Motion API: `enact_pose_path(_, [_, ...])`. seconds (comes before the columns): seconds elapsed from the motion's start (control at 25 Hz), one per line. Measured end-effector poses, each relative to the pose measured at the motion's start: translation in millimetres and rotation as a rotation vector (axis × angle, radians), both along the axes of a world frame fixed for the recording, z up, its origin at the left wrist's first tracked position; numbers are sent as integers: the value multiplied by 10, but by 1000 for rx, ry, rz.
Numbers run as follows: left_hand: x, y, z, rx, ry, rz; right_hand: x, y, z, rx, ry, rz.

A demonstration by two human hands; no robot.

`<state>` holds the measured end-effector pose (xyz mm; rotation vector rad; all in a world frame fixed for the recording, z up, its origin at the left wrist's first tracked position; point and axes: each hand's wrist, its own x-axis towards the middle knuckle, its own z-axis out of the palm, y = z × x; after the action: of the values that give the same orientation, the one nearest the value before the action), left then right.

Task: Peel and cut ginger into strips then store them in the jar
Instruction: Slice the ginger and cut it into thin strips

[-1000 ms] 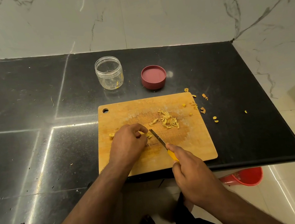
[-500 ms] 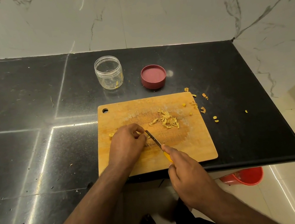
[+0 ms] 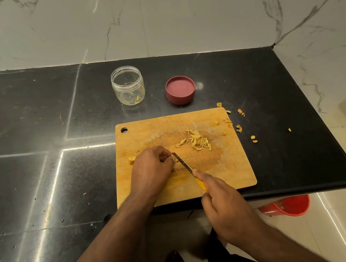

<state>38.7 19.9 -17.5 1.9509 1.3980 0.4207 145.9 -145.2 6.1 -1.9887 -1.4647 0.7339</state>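
On a rectangular wooden cutting board (image 3: pixel 231 166), a person's left hand (image 3: pixel 151 169) curls its fingers over a small piece of ginger, pinning it so it cannot slide, while the right hand (image 3: pixel 224 205) clamps the yellow handle of a slim steel knife (image 3: pixel 183 162), blade angled toward 11 o'clock beside those fingertips. Cut pale-yellow ginger strips (image 3: pixel 197 141) lie heaped at 2 o'clock from the blade, clear of the cutting; the clear plastic jar (image 3: pixel 128 87) and round maroon lid (image 3: pixel 180 89) wait at 12 o'clock, the jar open and likely ready for filling.
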Motion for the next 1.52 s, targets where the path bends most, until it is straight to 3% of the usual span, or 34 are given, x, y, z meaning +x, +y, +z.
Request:
enact_pose_path(0.6, [-23,10,-6,11,-26,-17,-37,26,-62,13,-75,26])
enact_pose_path(1.0, [36,-3,18,34,14,-3,-47,61,-112,-110,-326,121])
enact_pose_path(1.2, [62,13,35,19,54,-8,-6,-140,-219,-112,-318,161])
enact_pose_path(1.32, [40,11,11,10,24,-9,3,-185,-124,-45,-183,73])
enact_pose_path(1.52, [24,3,-19,-6,-26,11,25,-45,-58,26,-148,101])
